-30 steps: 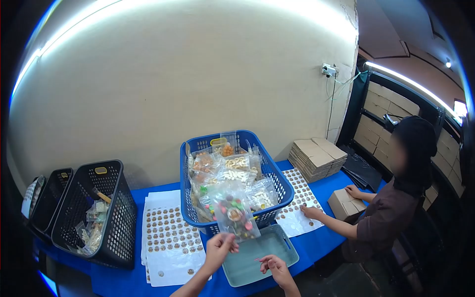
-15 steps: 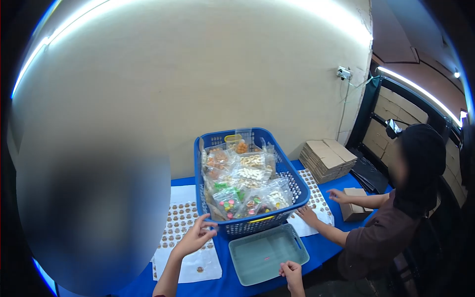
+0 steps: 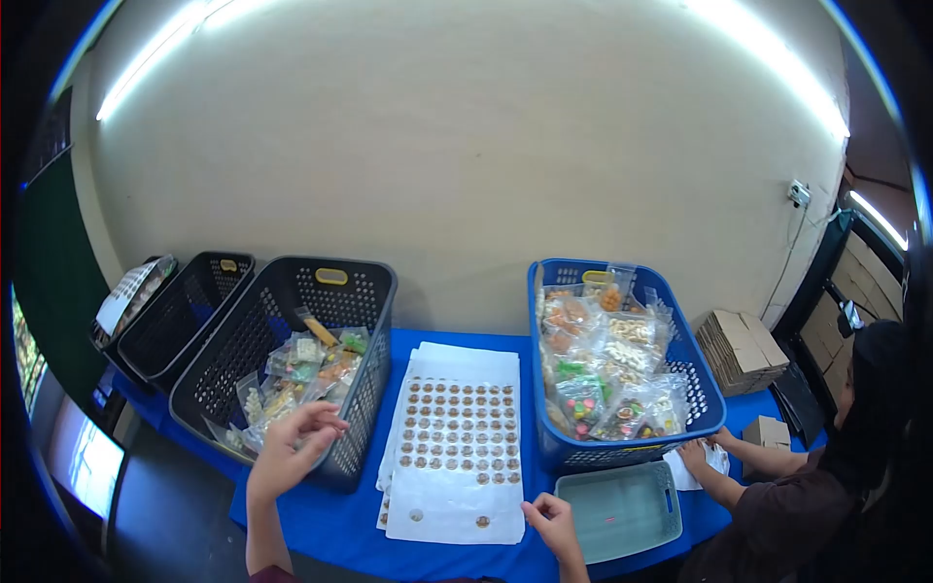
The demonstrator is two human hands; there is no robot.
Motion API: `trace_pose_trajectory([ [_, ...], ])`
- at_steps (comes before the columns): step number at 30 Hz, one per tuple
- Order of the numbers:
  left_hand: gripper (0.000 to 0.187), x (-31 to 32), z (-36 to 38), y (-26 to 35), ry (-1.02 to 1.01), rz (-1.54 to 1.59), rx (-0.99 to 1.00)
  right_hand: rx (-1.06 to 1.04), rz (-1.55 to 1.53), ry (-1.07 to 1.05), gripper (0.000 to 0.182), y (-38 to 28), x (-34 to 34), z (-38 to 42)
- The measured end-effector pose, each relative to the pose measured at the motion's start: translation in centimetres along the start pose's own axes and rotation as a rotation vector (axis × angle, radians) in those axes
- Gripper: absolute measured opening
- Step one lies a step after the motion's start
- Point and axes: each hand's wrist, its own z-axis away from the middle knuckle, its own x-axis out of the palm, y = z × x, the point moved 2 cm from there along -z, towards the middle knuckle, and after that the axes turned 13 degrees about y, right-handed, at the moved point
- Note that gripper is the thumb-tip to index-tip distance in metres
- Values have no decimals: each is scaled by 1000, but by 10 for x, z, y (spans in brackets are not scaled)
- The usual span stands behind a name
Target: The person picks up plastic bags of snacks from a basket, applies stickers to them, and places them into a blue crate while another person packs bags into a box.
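Note:
My left hand (image 3: 294, 449) is over the front right corner of a black basket (image 3: 374, 389), its fingers loosely curled and apart. Inside that basket lie clear packets of snacks (image 3: 303, 357). At the lower right edge of a white sheet of round stickers (image 3: 452, 500), my right hand (image 3: 552, 527) is closed in a pinch; whatever its fingertips may hold is too small to make out. Just right of it sits a grey-green tray (image 3: 583, 515) with a small pink scrap in it. Behind the tray, a blue basket (image 3: 714, 389) is filled with snack packets (image 3: 622, 355).
Two more dark baskets (image 3: 185, 311) stand at the far left. On the right, a co-worker (image 3: 816, 496) has both hands on the blue-covered table (image 3: 428, 340), near a small cardboard box (image 3: 768, 433). Flat cardboard (image 3: 742, 350) is stacked behind.
The view has swung left, bringing the black baskets into sight. My left hand has gone from the blue basket to the black one. My right hand has left the tray for the sticker sheet's edge.

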Motion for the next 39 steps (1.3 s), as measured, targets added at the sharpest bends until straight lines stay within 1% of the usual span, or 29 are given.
trace_pose_trajectory([
  [1,25,-12,-3,-4,39,-22,-13,-16,14,-26,20,4,18,0],
  [3,22,-31,-9,-9,77,-64,56,-50,40,-77,21,20,49,1],
  [4,21,-39,-11,-12,94,-87,93,103,167,-188,20,34,58,4],
  [7,19,-59,-19,-22,56,-72,85,-41,399,-333,52,82,81,19],
  [8,18,-64,-22,-26,37,-108,79,-35,623,-470,79,114,83,21],
  [9,17,-69,-28,-32,1,-120,84,-128,701,-434,80,135,84,27],
  [11,17,-72,-45,-43,-93,-134,113,27,785,-417,80,158,87,35],
  [12,15,-71,-58,-51,-127,-125,115,142,849,-397,79,171,87,40],
  [13,15,-67,-71,-58,-159,-127,75,268,900,-369,78,182,89,46],
  [14,16,-62,-87,-65,-196,-176,92,404,939,-339,77,193,88,53],
  [15,17,-57,-104,-75,-238,-229,111,392,962,-299,76,203,88,60],
  [17,19,-48,-147,-132,-322,-438,224,388,1005,-227,74,223,89,74],
  [18,22,-45,-170,-169,-368,-557,214,393,1083,-239,73,217,90,77],
  [19,26,-41,-191,-205,-405,-681,203,386,1078,-186,72,214,92,83],
  [21,31,-35,-220,-275,-350,-1052,265,354,1078,-113,72,214,99,93],
  [22,36,-32,-233,-311,-353,-1105,202,341,1076,-79,74,218,103,97],
  [23,35,-25,-238,-326,-323,-1093,130,355,1080,-60,77,211,108,103],
  [25,39,-14,-252,-394,-328,-880,-27,370,1098,-31,83,188,116,109],
  [26,41,-6,-251,-403,-272,-894,25,344,1075,-25,95,213,120,115],
  [28,44,14,-231,-414,-159,-916,103,143,1194,193,81,173,136,128],
  [29,44,22,-224,-429,-22,-867,72,33,1253,292,74,154,140,132],
  [30,44,22,-218,-438,8,-883,185,112,1109,223,101,189,140,133],
  [31,45,22,-214,-442,37,-896,292,67,1140,242,99,189,140,132],
  [33,50,14,-199,-421,36,-972,307,-17,1209,267,96,174,147,136],
  [35,50,9,-193,-402,44,-908,186,51,1216,226,95,171,146,133],
  [38,48,9,-199,-459,158,-928,270,93,1207,203,95,172,151,132],
  [39,47,6,-199,-458,132,-938,293,97,1202,208,94,173,151,131],
])
